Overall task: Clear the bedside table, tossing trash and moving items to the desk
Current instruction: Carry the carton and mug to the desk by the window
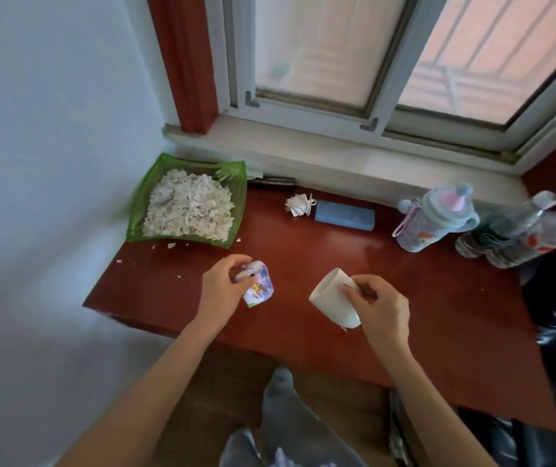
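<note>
— Left hand [224,284]?
— Clenched around a crumpled wrapper [259,285], white and purple with a cartoon print, just above the red bedside table [438,315] near its front edge.

— And the right hand [379,306]?
— Gripping a white cup [332,298] by the side, fingers [354,288] wrapped over the wall. Tilted, mouth toward the upper left, base low near the wood — touching or not, cannot tell.

— Elsewhere on the tabletop?
— Back left corner: green dish [236,214] heaped with pale shells, a few flakes scattered in front. Under the window sill [303,150]: a small white folded paper thing [298,205] beside a blue case [344,215]. Far right: a child's bottle [435,219] in a patterned sleeve, then clear plastic bottles [512,230] lying together.
</note>
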`<move>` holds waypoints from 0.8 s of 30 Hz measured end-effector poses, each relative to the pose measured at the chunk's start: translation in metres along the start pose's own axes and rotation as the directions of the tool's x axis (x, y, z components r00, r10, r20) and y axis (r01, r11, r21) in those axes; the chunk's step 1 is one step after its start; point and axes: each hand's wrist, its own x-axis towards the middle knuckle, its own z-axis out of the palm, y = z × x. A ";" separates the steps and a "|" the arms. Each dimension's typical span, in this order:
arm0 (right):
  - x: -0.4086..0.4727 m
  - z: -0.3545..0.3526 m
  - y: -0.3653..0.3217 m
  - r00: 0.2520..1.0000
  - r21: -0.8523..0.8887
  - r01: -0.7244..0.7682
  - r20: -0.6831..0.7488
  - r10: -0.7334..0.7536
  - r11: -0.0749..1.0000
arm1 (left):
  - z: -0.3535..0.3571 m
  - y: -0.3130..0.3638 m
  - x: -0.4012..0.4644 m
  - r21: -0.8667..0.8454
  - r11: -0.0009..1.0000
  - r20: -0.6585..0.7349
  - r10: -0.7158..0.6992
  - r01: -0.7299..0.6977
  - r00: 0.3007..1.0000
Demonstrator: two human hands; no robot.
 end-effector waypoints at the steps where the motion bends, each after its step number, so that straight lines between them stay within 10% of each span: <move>1: 0.009 0.001 0.002 1.000 0.001 -0.007 -0.004 0.007 1.000 | 0.005 0.002 0.013 0.007 1.000 0.003 0.000 0.000 1.000; 24: 0.132 0.023 0.037 0.996 0.065 -0.080 0.053 0.077 0.995 | 0.077 0.009 0.238 0.441 0.897 0.129 -0.106 0.038 0.986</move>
